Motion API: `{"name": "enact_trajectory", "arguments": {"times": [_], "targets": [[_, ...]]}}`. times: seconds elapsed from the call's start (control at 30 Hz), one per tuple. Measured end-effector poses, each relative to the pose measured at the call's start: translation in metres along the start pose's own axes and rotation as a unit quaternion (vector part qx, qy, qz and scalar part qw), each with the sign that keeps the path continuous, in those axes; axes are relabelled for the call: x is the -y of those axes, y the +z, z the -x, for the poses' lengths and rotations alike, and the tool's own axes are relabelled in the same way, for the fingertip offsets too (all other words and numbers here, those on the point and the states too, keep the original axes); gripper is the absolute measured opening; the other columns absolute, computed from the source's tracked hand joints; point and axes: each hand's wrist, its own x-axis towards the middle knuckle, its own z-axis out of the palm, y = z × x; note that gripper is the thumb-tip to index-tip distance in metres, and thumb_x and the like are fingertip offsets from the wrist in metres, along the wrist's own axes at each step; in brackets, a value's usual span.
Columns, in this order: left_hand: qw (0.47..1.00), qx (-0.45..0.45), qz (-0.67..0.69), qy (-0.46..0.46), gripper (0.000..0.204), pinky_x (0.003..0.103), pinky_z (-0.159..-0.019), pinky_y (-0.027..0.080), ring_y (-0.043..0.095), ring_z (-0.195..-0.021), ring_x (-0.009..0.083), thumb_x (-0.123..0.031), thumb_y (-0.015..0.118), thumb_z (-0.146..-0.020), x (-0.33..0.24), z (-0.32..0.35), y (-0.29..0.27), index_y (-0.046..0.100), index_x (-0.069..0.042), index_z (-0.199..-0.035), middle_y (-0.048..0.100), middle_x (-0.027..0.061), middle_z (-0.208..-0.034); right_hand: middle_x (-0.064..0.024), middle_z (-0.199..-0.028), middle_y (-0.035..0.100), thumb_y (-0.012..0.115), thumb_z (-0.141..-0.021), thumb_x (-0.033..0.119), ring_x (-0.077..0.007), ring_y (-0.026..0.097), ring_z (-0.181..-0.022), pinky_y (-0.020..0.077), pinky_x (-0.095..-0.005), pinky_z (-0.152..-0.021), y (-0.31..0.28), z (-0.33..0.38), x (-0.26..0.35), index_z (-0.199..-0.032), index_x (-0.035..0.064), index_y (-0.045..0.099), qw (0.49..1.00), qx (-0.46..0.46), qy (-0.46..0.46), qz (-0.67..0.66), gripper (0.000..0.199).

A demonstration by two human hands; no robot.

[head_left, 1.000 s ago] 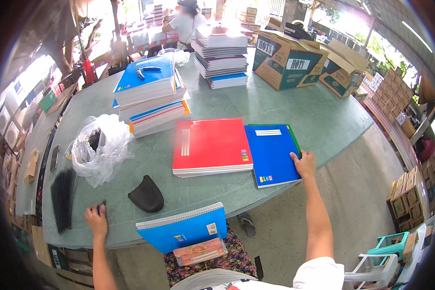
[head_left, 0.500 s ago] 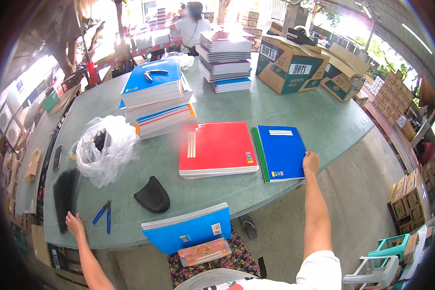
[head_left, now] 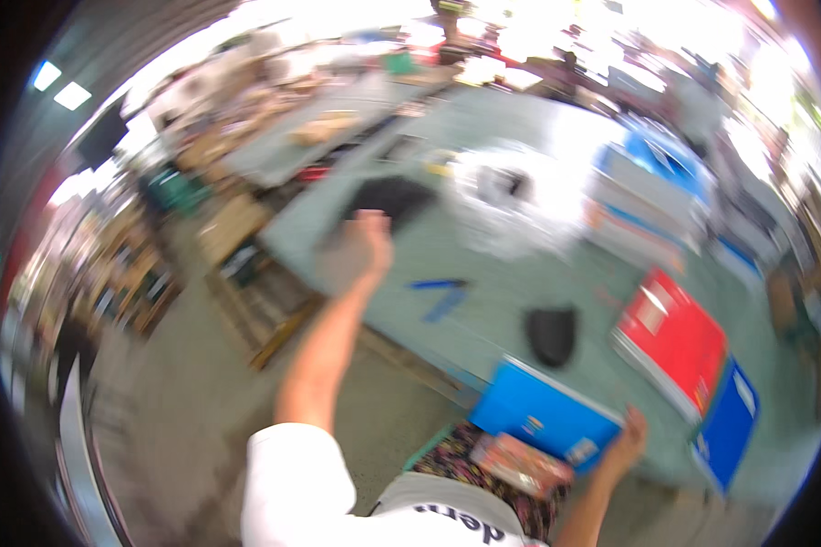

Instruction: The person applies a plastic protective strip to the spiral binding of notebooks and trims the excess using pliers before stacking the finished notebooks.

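The left hand [head_left: 367, 239] has gone up to the flat black thing [head_left: 390, 198] (fingers too blurry to tell), and the right hand [head_left: 626, 438] now touches the near blue notebook [head_left: 543, 415].

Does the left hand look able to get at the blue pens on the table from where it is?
Probably yes. The left hand is raised just above the table, and the blue pens lie close beside it on bare tabletop with nothing between, though the picture is blurred.
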Motion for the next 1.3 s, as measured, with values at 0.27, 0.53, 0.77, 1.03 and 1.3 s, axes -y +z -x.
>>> {"name": "enact_trajectory", "arguments": {"times": [0.27, 0.53, 0.77, 1.03, 1.3], "targets": [[0.916, 0.03, 0.4, -0.035, 0.02, 0.027, -0.063, 0.045, 0.052, -0.061, 0.0107, -0.02, 0.05, -0.092, -0.059, 0.004, -0.18, 0.049, -0.004, -0.104, 0.052, 0.0022, -0.065, -0.014, -0.1, 0.064, 0.055, -0.088, 0.025, -0.0315, 0.062, -0.088, 0.0483, -0.0415, -0.077, -0.012, -0.026, 0.061, -0.109, 0.001, 0.059, 0.969, 0.05, -0.243, 0.017, 0.032], [0.814, 0.371, 0.447, 0.023, 0.053, 0.032, -0.061, 0.048, 0.058, -0.065, 0.0192, -0.014, 0.054, -0.086, -0.123, 0.106, -0.141, 0.032, -0.003, -0.132, 0.059, 0.0112, -0.072, -0.0159, -0.095, 0.062, 0.061, -0.08, 0.015, -0.0339, 0.058, -0.085, 0.0458, -0.0404, -0.07, 0.084, -0.021, 0.111, -0.097, 0.0037, 0.061, 0.896, 0.34, -0.233, 0.167, 0.02], [0.734, 0.507, 0.403, 0.205, 0.049, 0.038, -0.061, 0.05, 0.062, -0.065, 0.031, -0.009, 0.05, -0.082, -0.145, 0.212, -0.076, 0.035, -0.001, -0.128, 0.062, 0.021, -0.08, -0.0169, -0.077, 0.063, 0.059, -0.08, 0.01, -0.0352, 0.06, -0.075, 0.0452, -0.0397, -0.065, 0.073, -0.015, 0.101, -0.087, 0.0036, 0.063, 0.923, 0.323, -0.193, 0.085, 0.01], [0.745, 0.48, 0.463, -0.01, 0.026, 0.037, -0.061, 0.048, 0.058, -0.059, 0.0249, -0.011, 0.05, -0.087, -0.132, 0.152, -0.118, 0.051, 0.002, -0.109, 0.063, 0.0176, -0.079, -0.0162, -0.073, 0.063, 0.062, -0.081, 0.016, -0.029, 0.06, -0.061, 0.0454, -0.0356, -0.057, 0.09, -0.013, 0.11, -0.093, 0.006, 0.065, 0.913, 0.343, -0.21, 0.073, 0.017], [0.789, 0.428, 0.436, 0.065, 0.018, 0.03, -0.06, 0.046, 0.061, -0.065, 0.0175, -0.014, 0.06, -0.083, -0.16, 0.168, -0.11, 0.062, 0.001, -0.094, 0.064, 0.0125, -0.079, -0.0151, -0.072, 0.063, 0.061, -0.082, 0.018, -0.028, 0.06, -0.059, 0.0448, -0.0359, -0.056, 0.081, -0.011, 0.111, -0.099, 0.0088, 0.065, 0.915, 0.352, -0.182, 0.077, 0.019]]}}
